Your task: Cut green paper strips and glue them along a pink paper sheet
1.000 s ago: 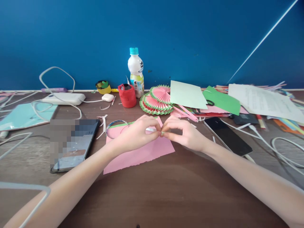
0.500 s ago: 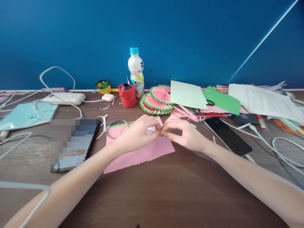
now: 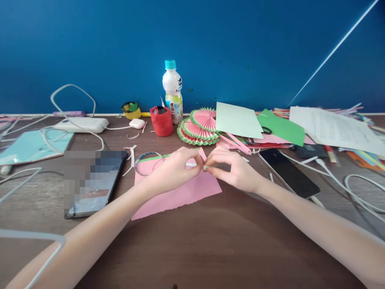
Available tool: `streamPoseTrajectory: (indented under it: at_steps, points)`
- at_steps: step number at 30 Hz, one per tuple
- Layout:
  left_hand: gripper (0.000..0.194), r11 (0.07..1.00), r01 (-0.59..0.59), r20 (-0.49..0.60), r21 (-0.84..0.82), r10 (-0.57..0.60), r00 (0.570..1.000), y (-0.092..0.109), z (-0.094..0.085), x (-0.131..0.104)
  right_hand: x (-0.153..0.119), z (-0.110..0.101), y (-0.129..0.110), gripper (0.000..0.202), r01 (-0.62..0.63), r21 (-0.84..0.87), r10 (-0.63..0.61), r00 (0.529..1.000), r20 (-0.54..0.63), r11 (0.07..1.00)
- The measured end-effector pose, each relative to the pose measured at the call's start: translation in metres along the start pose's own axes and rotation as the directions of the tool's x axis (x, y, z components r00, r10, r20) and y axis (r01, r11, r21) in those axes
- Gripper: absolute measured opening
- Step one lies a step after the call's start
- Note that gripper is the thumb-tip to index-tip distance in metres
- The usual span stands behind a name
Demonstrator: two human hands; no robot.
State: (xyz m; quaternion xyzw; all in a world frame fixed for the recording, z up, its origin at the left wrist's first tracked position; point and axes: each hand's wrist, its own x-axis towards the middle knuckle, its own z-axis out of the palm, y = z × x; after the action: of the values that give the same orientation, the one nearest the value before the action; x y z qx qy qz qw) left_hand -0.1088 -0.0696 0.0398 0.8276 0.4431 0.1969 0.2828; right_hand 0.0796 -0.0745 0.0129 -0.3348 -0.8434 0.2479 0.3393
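Note:
My left hand (image 3: 180, 170) and my right hand (image 3: 233, 166) meet fingertip to fingertip above a sheet of pink paper (image 3: 180, 196). Both are closed in a pinch on a small pale strip (image 3: 205, 168), mostly hidden by the fingers. A whitish piece (image 3: 191, 164) shows inside the curl of my left hand; whether it belongs to the strip I cannot tell. Left of my left hand, a clear ring like a tape roll (image 3: 143, 173) lies partly over the pink paper. The paper has a green strip along its far edge and a ragged near edge.
Behind stand a bottle (image 3: 172, 90), a red roll (image 3: 161, 122) and pink-green pleated paper fans (image 3: 198, 132). A tablet (image 3: 99, 188) lies left, a phone (image 3: 288, 171) right. White cables (image 3: 357, 196), paper sheets (image 3: 239, 120) and scraps (image 3: 131, 158) surround the work area.
My fingertips have shifted very slightly, and a little more of the pale strip shows between them. Everything else on the table stays where it was.

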Motion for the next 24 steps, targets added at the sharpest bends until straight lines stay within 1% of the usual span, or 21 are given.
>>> streamPoseTrajectory:
  at_steps: [2, 5, 8, 12, 17, 21, 24]
  points:
    - [0.014, 0.998, 0.059, 0.008, -0.021, -0.058, 0.998, 0.0007, -0.0008, -0.0013, 0.0001, 0.0004, 0.0005, 0.010, 0.001, -0.011, -0.001, 1.000, -0.007, 1.000]
    - [0.014, 0.997, 0.071, 0.015, -0.031, -0.070, 0.997, 0.0011, -0.0011, -0.0022, -0.0001, 0.0009, 0.0016, 0.010, 0.007, -0.031, -0.008, 1.000, -0.017, 1.000]
    - [0.014, 0.999, 0.032, -0.009, -0.010, -0.032, 0.999, 0.0014, 0.0003, -0.0019, -0.0007, 0.0018, 0.0023, 0.009, 0.017, -0.057, -0.019, 1.000, -0.023, 0.998]
    - [0.015, 0.997, -0.024, -0.047, 0.069, 0.027, 0.999, 0.0030, 0.0030, -0.0015, -0.0012, 0.0036, 0.0023, 0.008, 0.040, -0.089, -0.044, 0.998, -0.035, 0.995]
    - [0.014, 0.989, -0.082, -0.069, 0.122, 0.091, 0.993, 0.0031, 0.0047, -0.0009, -0.0012, 0.0050, 0.0023, 0.008, 0.070, -0.119, -0.076, 0.996, -0.040, 0.990]
    - [0.013, 0.986, -0.109, -0.087, 0.130, 0.121, 0.989, 0.0011, 0.0047, -0.0004, -0.0017, 0.0051, 0.0029, 0.007, 0.051, -0.107, -0.056, 0.998, -0.042, 0.993]
    - [0.013, 0.989, -0.118, -0.102, 0.092, 0.127, 0.987, 0.0004, 0.0036, -0.0011, -0.0018, 0.0044, 0.0021, 0.006, 0.017, -0.078, -0.020, 0.999, -0.042, 0.997]
